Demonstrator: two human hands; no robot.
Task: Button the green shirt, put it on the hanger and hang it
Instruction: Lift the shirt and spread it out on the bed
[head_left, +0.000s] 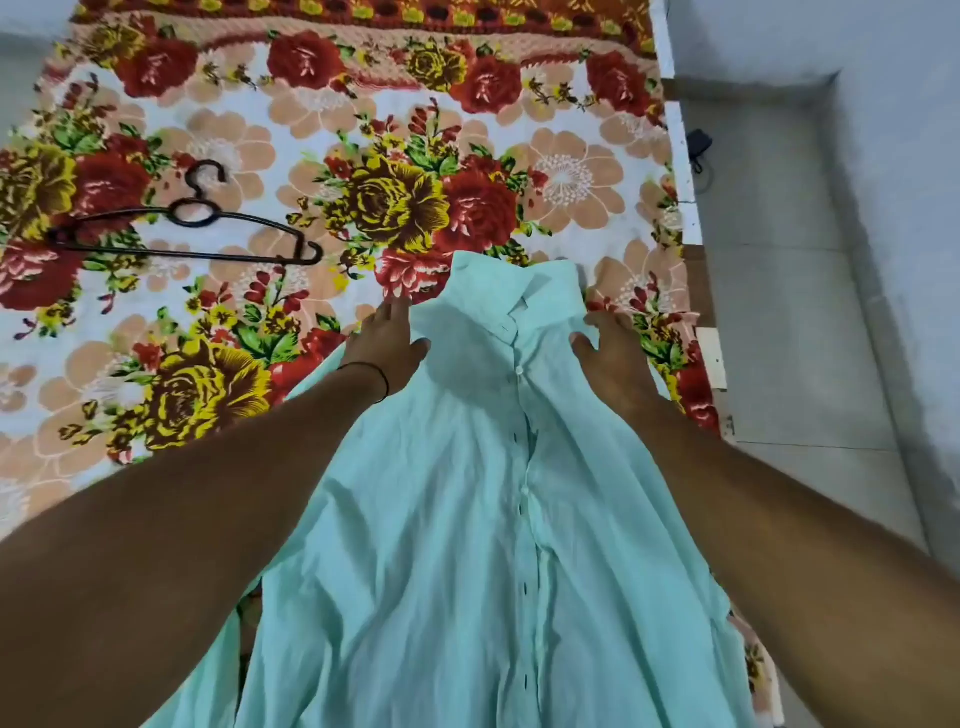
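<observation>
The pale green shirt (467, 519) lies front up on the flowered bed, collar pointing away from me. Its placket runs down the middle with white buttons and dark buttonholes showing. My left hand (387, 340) lies flat on the shirt's left shoulder, fingers reaching past the cloth's edge. My right hand (610, 353) presses on the right shoulder beside the collar, fingers spread. Neither hand grips the cloth. A dark hanger (192, 228) lies flat on the bed to the far left of the shirt, hook pointing away.
The flowered blanket (311, 130) covers the whole bed. The bed's right edge (691, 218) drops to a grey tiled floor (789, 312). A small dark object with a cord (698, 143) lies on the floor near that edge.
</observation>
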